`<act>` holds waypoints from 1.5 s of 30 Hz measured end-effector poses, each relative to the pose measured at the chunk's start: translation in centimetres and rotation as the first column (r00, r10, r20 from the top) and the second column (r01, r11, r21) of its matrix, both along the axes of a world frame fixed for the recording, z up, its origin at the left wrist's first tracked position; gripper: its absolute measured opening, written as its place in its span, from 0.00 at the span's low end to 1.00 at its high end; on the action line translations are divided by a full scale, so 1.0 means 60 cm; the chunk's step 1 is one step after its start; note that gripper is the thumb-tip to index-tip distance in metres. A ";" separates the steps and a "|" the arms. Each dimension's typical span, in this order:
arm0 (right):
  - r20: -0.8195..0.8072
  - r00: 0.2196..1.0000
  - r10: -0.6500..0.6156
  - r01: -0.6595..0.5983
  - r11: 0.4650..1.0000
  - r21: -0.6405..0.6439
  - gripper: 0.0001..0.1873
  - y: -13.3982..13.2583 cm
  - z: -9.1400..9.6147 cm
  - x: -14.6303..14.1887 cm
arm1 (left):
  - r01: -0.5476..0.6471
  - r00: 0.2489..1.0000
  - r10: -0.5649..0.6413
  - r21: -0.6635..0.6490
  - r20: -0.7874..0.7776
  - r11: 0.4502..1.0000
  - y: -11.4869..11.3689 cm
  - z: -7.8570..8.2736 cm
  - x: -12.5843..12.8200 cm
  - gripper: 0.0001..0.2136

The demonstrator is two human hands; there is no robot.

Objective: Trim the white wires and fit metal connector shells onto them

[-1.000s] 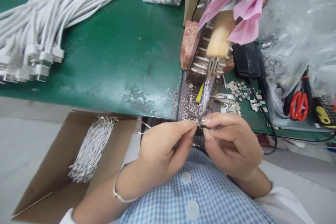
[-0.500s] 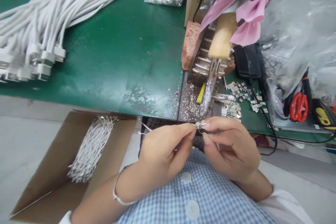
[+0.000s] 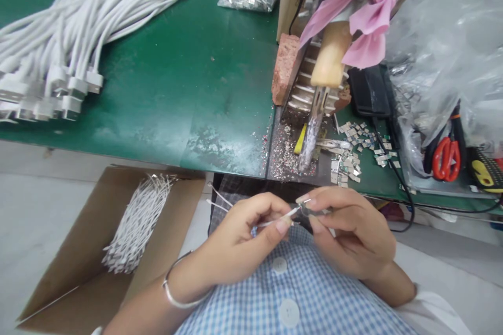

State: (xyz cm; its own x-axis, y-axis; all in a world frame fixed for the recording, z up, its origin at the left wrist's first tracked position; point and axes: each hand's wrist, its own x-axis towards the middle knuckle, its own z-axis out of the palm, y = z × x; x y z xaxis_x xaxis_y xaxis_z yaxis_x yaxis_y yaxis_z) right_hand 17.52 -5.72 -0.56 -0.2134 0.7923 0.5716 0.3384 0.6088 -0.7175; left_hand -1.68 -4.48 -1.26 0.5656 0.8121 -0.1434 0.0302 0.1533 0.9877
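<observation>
Your left hand (image 3: 244,238) pinches the white cable (image 3: 292,212) near its tip, your right hand (image 3: 353,230) grasps the small metal piece (image 3: 304,203), probably to steady the point where they meet

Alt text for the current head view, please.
The left hand holds a thin white cable, its end at a small metal part pinched in the right hand, before a blue checked garment. Ahead, a wooden-handled soldering iron points toward them; at left, white USB cables lie on a green table; a cardboard box below holds white leads.
</observation>
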 end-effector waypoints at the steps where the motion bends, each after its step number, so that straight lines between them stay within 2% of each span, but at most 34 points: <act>1: -0.009 1.000 0.009 -0.009 1.000 -0.003 0.12 -0.002 -0.001 0.001 | 0.008 1.000 -0.007 -0.042 0.021 0.999 -0.002 -0.003 -0.001 0.05; 7: -0.045 0.998 0.053 -0.055 0.997 -0.057 0.11 -0.012 -0.005 0.005 | 0.026 0.998 -0.015 -0.172 0.063 0.985 -0.012 -0.015 0.000 0.07; 13: -0.090 0.988 -0.124 0.107 0.980 -0.166 0.12 -0.023 -0.014 0.013 | 0.008 0.976 0.051 -0.267 0.214 0.964 -0.018 -0.021 -0.002 0.07; 16: -0.106 0.993 -0.051 0.031 0.983 -0.183 0.10 -0.022 -0.015 0.010 | -0.045 0.962 0.107 -0.239 0.253 0.970 -0.020 -0.024 -0.003 0.06; 19: -0.080 0.997 -0.012 -0.004 0.979 -0.206 0.04 -0.020 -0.015 -0.002 | -0.073 0.935 0.155 -0.254 0.319 0.964 -0.025 -0.026 -0.002 0.05; 22: -0.042 0.999 0.001 -0.012 0.967 -0.253 0.10 -0.017 -0.017 -0.017 | -0.068 0.905 0.185 -0.299 0.382 0.952 -0.031 -0.028 -0.001 0.06; 25: -0.046 0.998 0.047 -0.059 0.952 -0.300 0.05 -0.016 -0.020 -0.026 | -0.057 0.903 0.177 -0.300 0.392 0.952 -0.033 -0.031 -0.001 0.07; 28: -0.073 0.994 0.077 -0.097 0.940 -0.327 0.06 -0.016 -0.020 -0.028 | -0.091 0.936 0.157 -0.214 0.314 0.973 -0.030 -0.031 -0.003 0.03; 33: -0.127 0.990 0.067 -0.098 0.961 -0.258 0.06 -0.017 -0.023 -0.032 | -0.108 0.981 0.095 0.069 0.168 0.992 -0.030 -0.033 -0.012 0.06; 36: -0.172 0.982 0.077 -0.115 0.967 -0.227 0.06 -0.016 -0.027 -0.038 | -0.124 0.986 0.092 0.248 0.136 0.961 -0.033 -0.039 -0.016 0.05; 40: -0.194 0.978 0.078 -0.114 0.977 -0.182 0.07 -0.012 -0.023 -0.044 | -0.139 0.990 0.114 0.394 0.086 0.909 -0.031 -0.043 -0.013 0.07; 43: -0.100 0.990 0.095 -0.106 0.989 -0.107 0.07 -0.009 -0.009 -0.036 | -0.131 0.991 0.102 0.491 0.085 0.861 -0.021 -0.040 -0.011 0.08; 45: -0.016 0.999 0.040 -0.041 0.997 -0.066 0.07 -0.004 0.001 -0.020 | -0.161 0.987 0.121 0.524 0.109 0.836 -0.012 -0.038 -0.017 0.10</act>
State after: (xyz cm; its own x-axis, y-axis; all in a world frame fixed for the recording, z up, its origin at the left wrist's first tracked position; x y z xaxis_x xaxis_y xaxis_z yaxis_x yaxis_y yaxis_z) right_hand 16.30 -5.96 -0.49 -0.2382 0.8194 0.5214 0.3032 0.5728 -0.7616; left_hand -2.71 -5.22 -3.53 0.4316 0.8243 0.3664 -0.0219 -0.3964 0.9178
